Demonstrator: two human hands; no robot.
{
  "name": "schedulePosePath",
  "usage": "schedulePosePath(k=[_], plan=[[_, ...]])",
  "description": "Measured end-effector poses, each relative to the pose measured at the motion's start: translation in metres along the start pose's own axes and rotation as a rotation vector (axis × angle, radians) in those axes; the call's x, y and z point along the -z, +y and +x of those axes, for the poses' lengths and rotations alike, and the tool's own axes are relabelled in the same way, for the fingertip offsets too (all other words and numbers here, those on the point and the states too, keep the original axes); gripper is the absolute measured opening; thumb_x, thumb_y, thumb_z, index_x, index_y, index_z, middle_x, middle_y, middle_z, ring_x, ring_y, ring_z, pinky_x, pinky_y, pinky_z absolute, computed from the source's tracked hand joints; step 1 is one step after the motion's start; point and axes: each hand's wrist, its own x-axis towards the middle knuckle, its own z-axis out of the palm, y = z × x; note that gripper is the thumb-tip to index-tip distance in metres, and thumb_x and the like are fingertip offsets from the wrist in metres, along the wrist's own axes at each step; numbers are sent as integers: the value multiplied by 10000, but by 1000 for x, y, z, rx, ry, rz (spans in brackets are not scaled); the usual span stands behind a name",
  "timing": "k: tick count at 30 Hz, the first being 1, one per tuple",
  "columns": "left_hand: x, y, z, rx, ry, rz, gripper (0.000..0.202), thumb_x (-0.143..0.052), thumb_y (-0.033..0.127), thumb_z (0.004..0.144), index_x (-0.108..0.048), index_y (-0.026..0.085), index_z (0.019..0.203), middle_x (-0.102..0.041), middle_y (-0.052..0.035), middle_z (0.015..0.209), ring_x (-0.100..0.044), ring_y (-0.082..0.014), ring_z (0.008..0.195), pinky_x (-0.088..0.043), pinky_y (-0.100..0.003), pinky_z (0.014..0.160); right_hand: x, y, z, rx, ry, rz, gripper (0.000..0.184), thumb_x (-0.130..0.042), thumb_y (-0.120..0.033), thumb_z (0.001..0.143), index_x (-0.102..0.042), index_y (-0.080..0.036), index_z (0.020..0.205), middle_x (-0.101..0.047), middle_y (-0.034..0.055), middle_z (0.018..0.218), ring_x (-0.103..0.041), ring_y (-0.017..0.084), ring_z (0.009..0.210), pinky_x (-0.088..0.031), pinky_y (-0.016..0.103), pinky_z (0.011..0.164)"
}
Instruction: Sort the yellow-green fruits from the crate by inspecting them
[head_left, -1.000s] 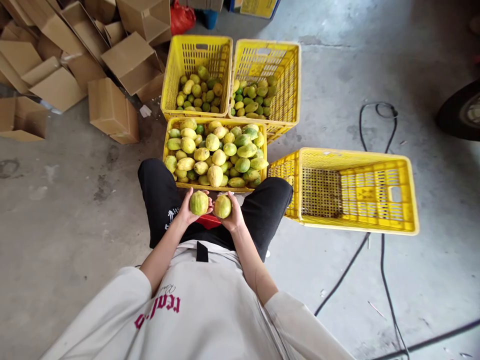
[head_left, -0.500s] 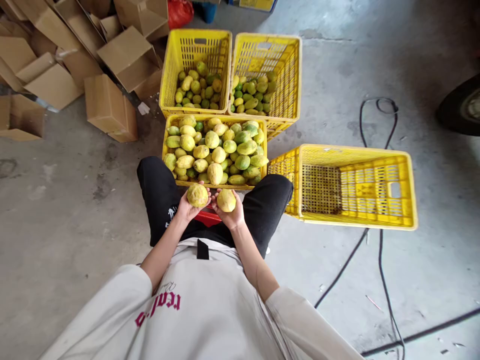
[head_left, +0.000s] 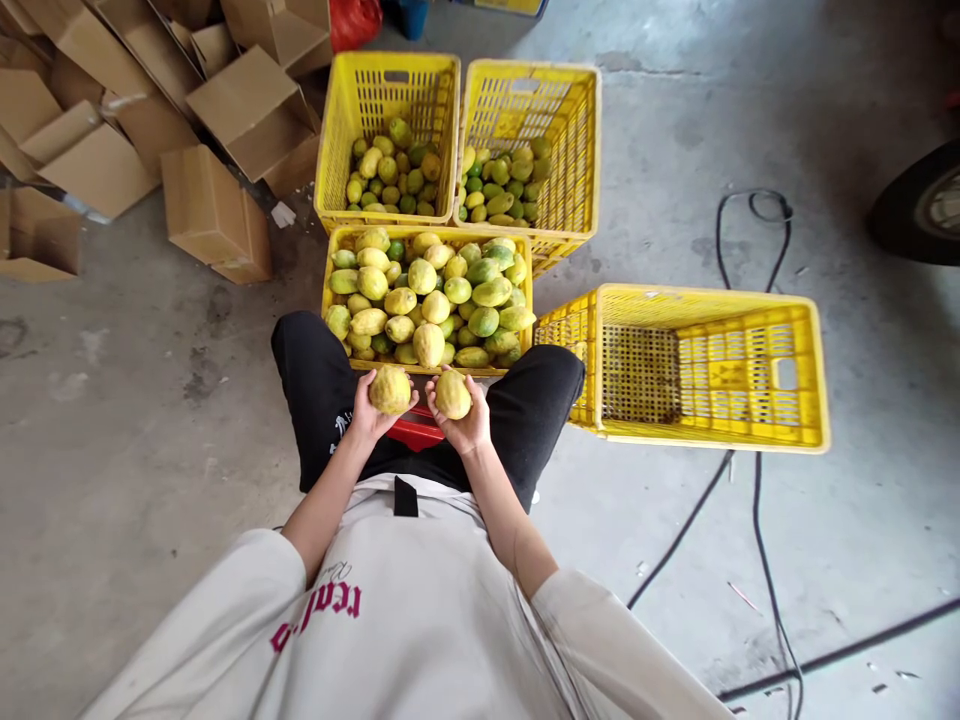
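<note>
A round yellow lemon (head_left: 390,390) rests in my left hand (head_left: 366,417), with the fingers curled around its sides. My right hand (head_left: 472,428) cups a second yellow lemon (head_left: 452,395) close beside it. Both hands are above my lap, a small gap apart. Just beyond them, between my knees, a yellow crate (head_left: 327,290) is heaped with yellow and green lemons (head_left: 400,301). The fruit in my hands is clear of the heap.
Two yellow crates (head_left: 324,150) with fewer lemons stand behind the full one. To the right, another yellow crate (head_left: 750,440) shows a bare bottom. Cardboard boxes (head_left: 210,205) lie at the back left. A black cable (head_left: 769,560) and a wheel (head_left: 926,205) are on the right.
My hands have moved slightly apart, each still with its lemon. The lemon in the left hand has shifted a little to the left and appears turned.
</note>
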Motion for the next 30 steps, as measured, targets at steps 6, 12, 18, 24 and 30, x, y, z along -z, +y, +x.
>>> schedulePosePath(k=[6,12,18,24,30], plan=[[-9,1,4,89,109,7,485,-448,387,1282,-822,142,1470,-880,-129,1009,-886,-293,945,-729,-414,957,10,-3,7,-100,-16,-56,265,-654,-381,1105,-792,-205,1247,-849,94,927,-815,238,784,-746,322,700],[-11,-3,2,97,81,39,440,-453,341,1269,-858,170,1288,-894,-138,1043,-912,-329,1106,-734,-489,1070,12,-1,10,-99,-39,-54,223,-604,-306,1074,-779,-230,1190,-886,101,1046,-807,223,808,-732,301,666],[-6,-1,0,2,31,59,488,-447,426,1278,-801,208,1024,-819,-81,876,-841,-244,842,-727,-411,994,9,-7,4,-76,-53,-47,292,-640,-481,1179,-793,-233,1203,-838,78,928,-809,218,825,-734,276,692],[4,-3,5,-101,-21,36,203,-629,344,1137,-786,228,1080,-846,-60,1014,-812,-209,867,-694,-394,1028,1,-6,4,-21,69,-14,309,-547,-416,1216,-799,-237,1202,-881,94,996,-848,232,874,-767,323,768],[3,0,11,37,90,84,301,-555,357,1146,-808,193,1169,-813,-85,852,-802,-241,770,-708,-381,846,8,-5,12,-44,132,-79,306,-519,-348,1153,-790,-222,1221,-879,101,938,-796,242,751,-700,299,615]])
